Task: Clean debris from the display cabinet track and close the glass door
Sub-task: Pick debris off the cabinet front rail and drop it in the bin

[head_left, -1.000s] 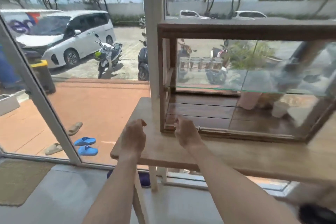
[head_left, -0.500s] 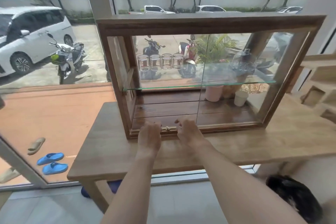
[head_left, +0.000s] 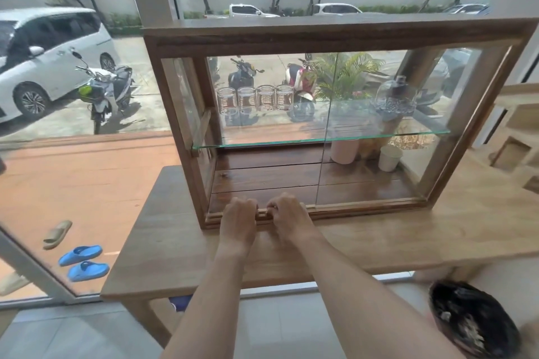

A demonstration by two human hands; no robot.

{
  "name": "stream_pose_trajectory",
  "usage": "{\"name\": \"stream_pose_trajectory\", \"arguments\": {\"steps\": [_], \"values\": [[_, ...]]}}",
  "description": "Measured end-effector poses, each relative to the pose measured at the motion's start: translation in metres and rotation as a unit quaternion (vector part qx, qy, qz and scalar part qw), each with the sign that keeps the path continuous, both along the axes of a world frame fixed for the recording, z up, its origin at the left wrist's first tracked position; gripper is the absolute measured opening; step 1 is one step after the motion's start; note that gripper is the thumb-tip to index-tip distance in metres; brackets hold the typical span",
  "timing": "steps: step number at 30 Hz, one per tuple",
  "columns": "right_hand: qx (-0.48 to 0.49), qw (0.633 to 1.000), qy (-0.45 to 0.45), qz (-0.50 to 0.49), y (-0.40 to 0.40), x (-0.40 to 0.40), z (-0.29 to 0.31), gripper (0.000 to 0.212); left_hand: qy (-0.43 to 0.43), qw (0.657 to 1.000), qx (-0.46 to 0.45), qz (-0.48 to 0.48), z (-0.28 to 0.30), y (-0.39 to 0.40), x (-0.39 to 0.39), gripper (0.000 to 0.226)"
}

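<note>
Left hand and right hand rest curled, fingertips down in the grooved wooden bottom track at the cabinet's front edge; whether they pinch debris cannot be told. The clear sliding glass door, likely heavy and fragile, stands right; push its edge.

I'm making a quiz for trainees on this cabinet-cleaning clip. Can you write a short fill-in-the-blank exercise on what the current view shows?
1. Both hands, the left hand and the right hand, rest at the cabinet's bottom ____.
2. The glass shelf carries a row of ____ clear jars.
3. The display cabinet stands on a wooden ____.
4. The small white cup stands ____ the glass shelf.

Missing words: track; four; table; below
</note>
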State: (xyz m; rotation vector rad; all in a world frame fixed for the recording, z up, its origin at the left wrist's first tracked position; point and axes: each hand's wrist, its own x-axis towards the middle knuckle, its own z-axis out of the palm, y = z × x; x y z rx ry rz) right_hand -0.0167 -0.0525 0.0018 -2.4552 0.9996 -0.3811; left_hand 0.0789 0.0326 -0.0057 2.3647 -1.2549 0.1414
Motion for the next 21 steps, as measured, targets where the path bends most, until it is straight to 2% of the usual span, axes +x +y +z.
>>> {"name": "stream_pose_trajectory", "arguments": {"steps": [7,14,17,21], "values": [[0.02,0.998,-0.059,-0.023,0.015,-0.006,0.0,0.022,0.017,0.999,-0.041,-0.014,0.003,0.019,0.001,0.025],[0.056,0.996,-0.049,0.042,0.067,0.018,-0.006,0.022,0.044,0.997,-0.055,0.032,-0.003,0.084,0.016,0.025],[0.065,0.993,-0.04,0.089,0.101,0.043,-0.01,0.024,0.071,0.993,-0.052,0.073,-0.007,0.128,0.031,0.019],[0.063,0.985,-0.014,0.163,0.158,0.088,-0.018,0.028,0.075,0.98,-0.062,0.176,-0.013,0.198,0.059,0.016]]}}
